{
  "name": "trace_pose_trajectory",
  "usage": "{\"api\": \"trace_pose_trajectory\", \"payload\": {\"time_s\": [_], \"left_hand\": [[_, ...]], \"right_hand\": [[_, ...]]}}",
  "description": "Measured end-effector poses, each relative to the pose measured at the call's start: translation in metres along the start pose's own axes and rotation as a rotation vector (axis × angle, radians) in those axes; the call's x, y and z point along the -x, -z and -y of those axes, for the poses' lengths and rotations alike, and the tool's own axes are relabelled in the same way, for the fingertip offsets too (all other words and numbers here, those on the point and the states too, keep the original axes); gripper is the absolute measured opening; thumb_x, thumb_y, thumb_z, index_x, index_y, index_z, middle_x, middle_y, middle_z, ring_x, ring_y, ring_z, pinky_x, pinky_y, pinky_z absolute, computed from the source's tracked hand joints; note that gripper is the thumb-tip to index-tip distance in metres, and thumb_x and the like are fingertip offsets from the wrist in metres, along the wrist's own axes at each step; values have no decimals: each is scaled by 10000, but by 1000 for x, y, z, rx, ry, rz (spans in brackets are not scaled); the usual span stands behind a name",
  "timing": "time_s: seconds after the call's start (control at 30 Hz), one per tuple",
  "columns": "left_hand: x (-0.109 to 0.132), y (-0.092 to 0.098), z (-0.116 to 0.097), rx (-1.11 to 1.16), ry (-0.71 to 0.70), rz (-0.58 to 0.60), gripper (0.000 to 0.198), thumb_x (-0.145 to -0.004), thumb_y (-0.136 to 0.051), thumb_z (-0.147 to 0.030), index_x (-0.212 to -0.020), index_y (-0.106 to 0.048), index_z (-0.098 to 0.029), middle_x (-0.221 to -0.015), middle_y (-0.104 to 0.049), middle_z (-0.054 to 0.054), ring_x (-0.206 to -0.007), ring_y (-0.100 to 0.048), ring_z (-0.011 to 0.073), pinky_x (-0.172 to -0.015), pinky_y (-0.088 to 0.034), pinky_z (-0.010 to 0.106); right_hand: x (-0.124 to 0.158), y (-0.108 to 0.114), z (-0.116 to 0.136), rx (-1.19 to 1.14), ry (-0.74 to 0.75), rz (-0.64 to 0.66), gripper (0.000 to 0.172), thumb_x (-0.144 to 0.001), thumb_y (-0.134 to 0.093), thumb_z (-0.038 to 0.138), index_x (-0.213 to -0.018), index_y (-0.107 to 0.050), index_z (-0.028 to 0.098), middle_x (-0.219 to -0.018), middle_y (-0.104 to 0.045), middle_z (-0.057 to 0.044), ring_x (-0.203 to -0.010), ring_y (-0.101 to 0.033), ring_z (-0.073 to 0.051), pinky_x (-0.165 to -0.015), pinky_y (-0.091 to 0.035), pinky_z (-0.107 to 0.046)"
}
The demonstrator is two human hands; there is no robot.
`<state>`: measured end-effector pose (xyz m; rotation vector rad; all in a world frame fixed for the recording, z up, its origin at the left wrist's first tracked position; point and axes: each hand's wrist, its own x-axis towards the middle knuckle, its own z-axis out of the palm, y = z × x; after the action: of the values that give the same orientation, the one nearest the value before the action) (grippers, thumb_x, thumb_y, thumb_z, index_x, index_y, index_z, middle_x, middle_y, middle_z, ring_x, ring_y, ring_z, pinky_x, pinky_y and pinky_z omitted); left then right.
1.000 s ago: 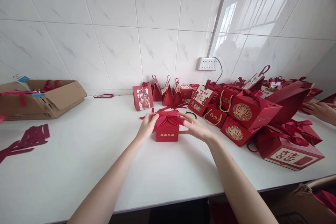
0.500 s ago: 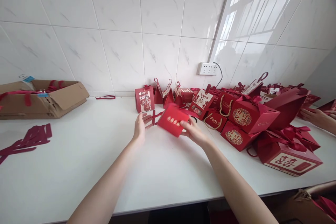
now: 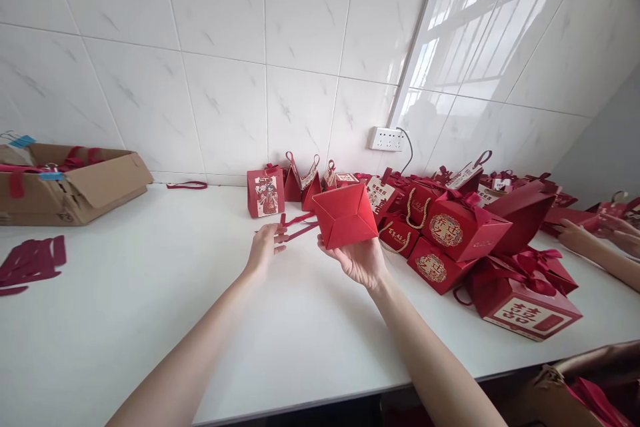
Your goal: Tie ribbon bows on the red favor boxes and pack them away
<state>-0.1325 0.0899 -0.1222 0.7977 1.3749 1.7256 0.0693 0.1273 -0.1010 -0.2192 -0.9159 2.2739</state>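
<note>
My right hand (image 3: pixel 361 261) holds a small red gift box (image 3: pixel 346 216) from below, tilted so that a face with crossing fold lines points at me. Its printed side is turned out of sight. My left hand (image 3: pixel 266 248) hovers left of the box with fingers apart and nothing in them. Just beyond my left fingertips, dark red ribbon strips (image 3: pixel 300 230) lie on the white table. Behind them a red box with a printed couple figure (image 3: pixel 266 193) stands near the wall.
Stacked red gift boxes (image 3: pixel 460 230) crowd the right side. A cardboard carton (image 3: pixel 107 180) with ribbons stands left, near a ribbon pile (image 3: pixel 33 263). A wall socket (image 3: pixel 387 139) is above the table. Another person's hands (image 3: pixel 595 237) work at far right. An open carton (image 3: pixel 555 387) sits below the table edge.
The red gift box has been turned in my right hand, from its gold lettering to a folded face, and raised slightly. My right hand now supports it from underneath. The view has shifted right.
</note>
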Motion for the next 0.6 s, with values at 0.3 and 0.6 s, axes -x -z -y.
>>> {"api": "trace_pose_trajectory", "payload": {"time_s": [0.3,0.6], "left_hand": [[-7,10,-15,82,-117,-47,398,-677,-522,-545,-781,-561,-163,-885,-631,69,-850,-623,221,-674,-480,304],[16,-2,-8,-265,-340,319,592,-682,-628,-509,-1175,-476,-219,-1214,-547,77,-1145,-505,245,-933,-408,354]], "right_hand": [[0,9,-13,1247,549,-46,992,-593,-781,260,-1400,-206,302,-1420,-295,-110,-1325,-303,-284,-1082,-294,-479],[-2,20,-9,1321,441,151,939,-651,-618,92,-1415,-127,331,-1479,-198,-92,-1383,-207,-244,-1087,-283,-470]]}}
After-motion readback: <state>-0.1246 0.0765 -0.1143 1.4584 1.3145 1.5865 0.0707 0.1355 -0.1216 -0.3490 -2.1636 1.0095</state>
